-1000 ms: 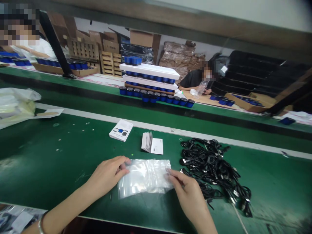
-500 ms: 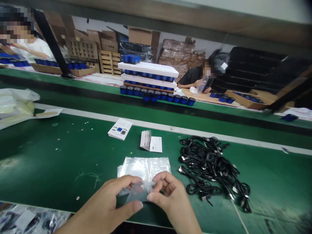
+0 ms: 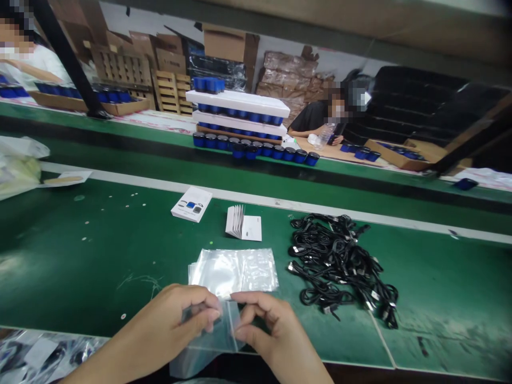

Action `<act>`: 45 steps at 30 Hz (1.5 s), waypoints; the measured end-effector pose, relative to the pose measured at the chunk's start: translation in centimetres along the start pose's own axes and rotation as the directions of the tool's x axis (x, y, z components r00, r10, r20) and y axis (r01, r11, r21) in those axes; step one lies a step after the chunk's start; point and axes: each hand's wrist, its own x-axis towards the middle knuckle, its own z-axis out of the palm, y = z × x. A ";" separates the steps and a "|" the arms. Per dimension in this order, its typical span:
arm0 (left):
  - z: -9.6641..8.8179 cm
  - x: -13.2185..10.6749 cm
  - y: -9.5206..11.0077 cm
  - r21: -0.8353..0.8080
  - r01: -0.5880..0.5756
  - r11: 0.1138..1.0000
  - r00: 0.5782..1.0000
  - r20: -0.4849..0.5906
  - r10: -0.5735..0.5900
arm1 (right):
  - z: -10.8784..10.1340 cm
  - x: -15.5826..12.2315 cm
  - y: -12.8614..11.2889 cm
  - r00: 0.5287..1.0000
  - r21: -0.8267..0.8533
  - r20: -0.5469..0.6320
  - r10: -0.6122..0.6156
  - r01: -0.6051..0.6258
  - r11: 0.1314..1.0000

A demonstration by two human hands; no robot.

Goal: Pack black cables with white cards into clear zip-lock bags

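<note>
My left hand [image 3: 182, 312] pinches a clear plastic zip bag [image 3: 202, 346] between thumb and fingers at the table's near edge. At the bag's open-end strip is my right hand [image 3: 274, 328], its thumb and fingertips bent around that edge. Just beyond both hands lies a small stack of flat clear bags [image 3: 256, 269]. Farther back stand a fanned-open white booklet [image 3: 251, 228] and a pile of printed leaflets [image 3: 192, 204]. To the right, a heap of coiled black cables [image 3: 340, 261] covers part of the green table [image 3: 100, 266].
Blue round containers [image 3: 256, 149] line the far shelf below stacked white trays [image 3: 240, 104]. Two people work across the table. A plastic sack [image 3: 18, 170] sits at far left; bagged items [image 3: 44, 352] lie at lower left. A beam [image 3: 280, 32] crosses overhead.
The bag has been straightened out and hangs lower, its strip turned toward my right hand. My hands have shifted slightly apart, and the view has tilted a little.
</note>
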 end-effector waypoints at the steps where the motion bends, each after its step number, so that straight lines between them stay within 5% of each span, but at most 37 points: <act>1: -0.1 0.0 0.2 0.004 0.003 1.000 1.000 0.007 -0.003 | 0.2 0.0 0.3 1.000 0.077 0.010 0.014 -0.014 0.997; 5: 0.2 0.3 -0.2 -0.004 -0.026 1.000 1.000 0.001 0.026 | 1.0 0.0 0.8 0.999 0.372 0.032 0.039 -0.048 0.927; 7: 0.8 0.3 -1.0 0.024 -0.066 0.997 0.987 -0.144 0.069 | 1.2 0.1 0.8 0.999 0.442 0.013 0.041 -0.042 0.896; 10: 1.5 0.0 -1.5 0.167 -0.113 0.980 0.854 -0.487 0.181 | 1.2 0.2 0.6 0.996 0.422 -0.086 0.031 0.008 0.907; 12: 2.0 -0.3 -1.1 0.248 -0.179 0.952 0.783 -0.551 0.290 | 1.2 0.3 0.4 0.985 0.343 -0.173 0.011 0.050 0.938; 16: 2.9 -0.3 0.6 0.231 -0.303 0.924 0.821 -0.430 0.377 | 1.6 0.2 -0.1 0.955 0.097 -0.290 -0.055 0.087 0.992; 21: 3.8 0.5 1.0 0.053 -0.192 0.980 0.915 -0.351 0.198 | 2.5 0.0 0.3 0.904 -0.196 -0.373 -0.207 0.142 0.970; 26: 3.9 1.2 0.2 -0.224 -0.105 0.969 0.962 -0.270 0.042 | 3.1 0.3 1.7 0.766 -0.540 -0.266 -0.585 0.384 0.749; 29: 4.0 1.5 -0.3 -0.315 -0.084 0.945 0.976 -0.216 0.014 | 3.3 0.4 2.4 0.732 -0.628 -0.213 -0.647 0.405 0.665; 32: 4.3 1.5 -0.8 -0.164 -0.171 0.971 0.950 -0.288 0.119 | 3.3 0.3 2.7 0.718 -0.705 -0.221 -0.660 0.350 0.617; 35: 4.8 1.7 -1.1 0.137 -0.300 0.944 0.838 -0.435 0.329 | 3.2 0.2 2.6 0.730 -0.740 -0.205 -0.652 0.321 0.592; 38: 5.2 1.9 -1.2 0.273 -0.308 0.911 0.754 -0.514 0.409 | 3.0 0.4 2.5 0.752 -0.751 -0.131 -0.646 0.350 0.560; 42: 5.2 2.1 -1.5 0.305 -0.306 0.902 0.809 -0.416 0.416 | 2.3 0.9 2.3 0.763 -0.817 0.046 -0.645 0.400 0.415; 45: 5.0 2.0 -2.0 0.281 -0.334 0.900 0.828 -0.369 0.422 | 2.2 1.0 1.9 0.762 -0.865 0.066 -0.644 0.366 0.344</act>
